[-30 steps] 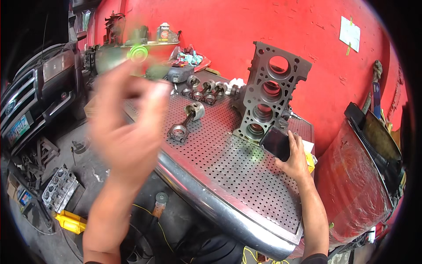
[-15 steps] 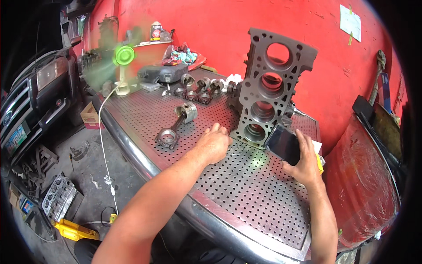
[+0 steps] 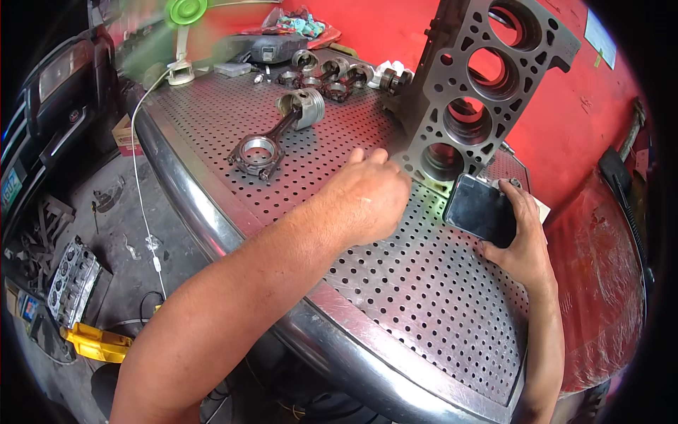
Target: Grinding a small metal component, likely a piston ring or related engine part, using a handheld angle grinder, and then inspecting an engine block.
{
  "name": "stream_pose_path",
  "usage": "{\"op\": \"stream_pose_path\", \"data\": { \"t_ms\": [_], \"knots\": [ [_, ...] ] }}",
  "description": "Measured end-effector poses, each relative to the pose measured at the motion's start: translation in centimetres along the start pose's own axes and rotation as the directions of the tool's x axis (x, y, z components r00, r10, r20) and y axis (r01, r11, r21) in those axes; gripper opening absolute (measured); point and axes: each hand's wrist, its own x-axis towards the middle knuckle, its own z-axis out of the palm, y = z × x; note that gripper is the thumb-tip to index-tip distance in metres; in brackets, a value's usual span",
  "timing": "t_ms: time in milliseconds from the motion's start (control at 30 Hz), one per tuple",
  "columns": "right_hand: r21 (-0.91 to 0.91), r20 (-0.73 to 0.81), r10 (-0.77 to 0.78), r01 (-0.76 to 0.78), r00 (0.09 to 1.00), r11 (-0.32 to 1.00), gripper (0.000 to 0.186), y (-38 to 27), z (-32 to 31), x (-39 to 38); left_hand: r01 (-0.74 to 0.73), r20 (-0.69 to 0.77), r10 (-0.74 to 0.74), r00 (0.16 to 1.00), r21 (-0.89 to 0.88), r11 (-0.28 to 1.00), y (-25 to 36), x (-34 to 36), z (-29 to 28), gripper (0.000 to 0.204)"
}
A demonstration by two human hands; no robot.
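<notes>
left hand (image 3: 367, 201) has come down from mid-air, fingers curled loosely, empty, at the foot of the upright block (image 3: 480, 85) on the table (image 3: 424, 283). right hand (image 3: 519, 233) stays clamped on phone (image 3: 482, 210).

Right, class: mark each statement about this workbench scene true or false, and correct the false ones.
1. The right hand holds a dark phone. True.
2. The engine block lies flat on the floor. False: it stands upright on the perforated metal table.
3. The left hand grips the piston with connecting rod. False: that part lies apart from the hand on the table, and the hand is by the block's lower edge.
4. A green fan stands at the far end of the table. True.
5. The wall behind the bench is blue. False: it is red.
</notes>
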Motion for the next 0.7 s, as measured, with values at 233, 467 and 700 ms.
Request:
{"op": "stream_pose_path", "data": {
  "t_ms": [233, 467, 700],
  "knots": [
    [0.095, -0.054, 0.048, -0.043, 0.997, 0.995, 0.101, -0.1, 0.2, 0.2, -0.037, -0.217, 0.031, 0.976, -0.023, 0.999, -1.0, 0.4, 0.5, 0.020],
    [0.131, -0.182, 0.036, -0.012, 0.983, 0.991, 0.097, 0.2, -1.1, -0.2, -0.165, -0.317, 0.212, 0.925, 0.169, 0.972, -0.3, 0.9, 1.0, 0.021],
    [0.214, -0.376, 0.094, -0.012, 0.922, 0.977, 0.094, 1.5, -2.5, -0.5, -0.340, -0.219, 0.409, 0.886, 0.295, 0.893, 0.3, 4.7, 2.6, 0.020]
  ]
}}
